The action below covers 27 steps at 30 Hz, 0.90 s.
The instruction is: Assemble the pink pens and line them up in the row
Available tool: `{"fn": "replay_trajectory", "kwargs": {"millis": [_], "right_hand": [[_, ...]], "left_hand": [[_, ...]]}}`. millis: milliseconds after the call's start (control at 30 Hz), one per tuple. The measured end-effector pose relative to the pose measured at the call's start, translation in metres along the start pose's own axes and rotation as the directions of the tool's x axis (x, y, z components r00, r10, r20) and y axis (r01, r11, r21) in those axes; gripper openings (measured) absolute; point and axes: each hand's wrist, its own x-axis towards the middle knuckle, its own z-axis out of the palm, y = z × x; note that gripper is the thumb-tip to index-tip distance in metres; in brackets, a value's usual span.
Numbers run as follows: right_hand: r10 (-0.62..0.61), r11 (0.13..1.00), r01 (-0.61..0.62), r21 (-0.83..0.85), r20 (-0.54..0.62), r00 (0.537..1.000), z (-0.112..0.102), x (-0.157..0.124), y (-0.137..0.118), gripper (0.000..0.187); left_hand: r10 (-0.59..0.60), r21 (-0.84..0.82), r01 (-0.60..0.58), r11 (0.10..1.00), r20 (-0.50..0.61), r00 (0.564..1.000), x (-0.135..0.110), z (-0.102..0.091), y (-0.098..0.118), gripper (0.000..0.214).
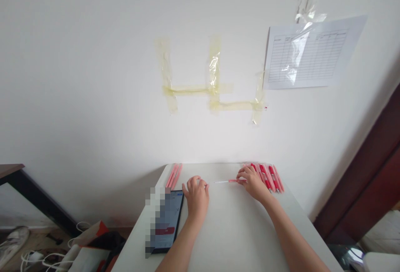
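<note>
My right hand (251,182) pinches a thin pen refill (225,181), which lies level above the white table (231,230) and points left. Just right of that hand lies a row of several red and pink pens (268,177). My left hand (196,195) rests curled on the table near the middle, its fingers closed; what it holds, if anything, is hidden. A few pink pen barrels (173,175) lie at the table's far left, just beyond that hand.
A phone (167,221) lies on the table's left edge. A white wall carries strips of yellowed tape (212,93) and a taped printed sheet (308,55). A dark wooden door frame (368,172) stands right. Bags and cables (78,251) lie on the floor at left.
</note>
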Motion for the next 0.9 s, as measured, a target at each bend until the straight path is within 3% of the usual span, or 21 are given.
{"fn": "replay_trajectory", "kwargs": {"millis": [300, 900], "right_hand": [[0.003, 1.000, -0.003, 0.016, 0.013, 1.000, 0.0013, -0.0003, 0.0015, 0.014], [0.000, 1.000, 0.000, 0.014, 0.009, 1.000, 0.0019, -0.0004, 0.0009, 0.013]], "left_hand": [[-0.035, 0.109, 0.038, 0.993, -0.027, 0.999, 0.0001, 0.0005, -0.0013, 0.021], [-0.034, 0.121, 0.033, 0.992, 0.004, 0.999, -0.0009, -0.0013, -0.0010, 0.016]]}}
